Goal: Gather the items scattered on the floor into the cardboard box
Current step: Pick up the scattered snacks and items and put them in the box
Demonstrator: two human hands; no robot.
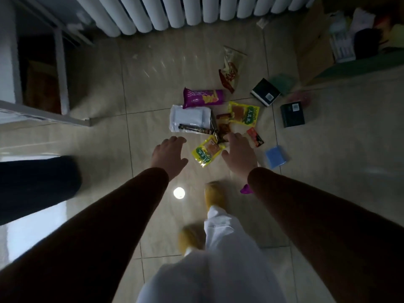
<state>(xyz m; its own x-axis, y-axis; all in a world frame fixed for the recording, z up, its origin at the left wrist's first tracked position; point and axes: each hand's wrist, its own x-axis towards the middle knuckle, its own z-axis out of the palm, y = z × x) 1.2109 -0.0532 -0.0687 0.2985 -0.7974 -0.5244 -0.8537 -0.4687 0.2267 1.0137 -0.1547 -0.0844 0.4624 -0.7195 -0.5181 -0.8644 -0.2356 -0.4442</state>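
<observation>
1. Many small things lay on the floor (153,88) in front of the radiator (185,12): a purple snack pack (203,97), a white pack (189,119), two yellow packs (244,112) (206,152), a red pack (254,137), a clear bag (230,68), two black boxes (265,92) (292,114) and a blue pack (276,156).
2. Both arms reached down. The left hand (169,155) was spread wide with nothing in it, and hung over bare floor beside the near yellow pack. The right hand (239,153) was spread too and held nothing; its fingertips (234,136) were over the small brown packs (223,127) in the middle of the pile.
3. I thought the cardboard box (314,47) was the brown thing far off at the top right, with stuff already in it. It was well apart from the pile.
4. The packs looked shiny and flat, so I thought they could slip out if too many were scooped at once.
5. The long dark stick (194,128) lay on the white pack. Lifting the white pack could let it roll off.
6. The room was dim, so the little purple bit (246,189) near the right sleeve could be missed.
7. The person's yellow shoes (215,193) were close to the pile and could step on a pack.
</observation>
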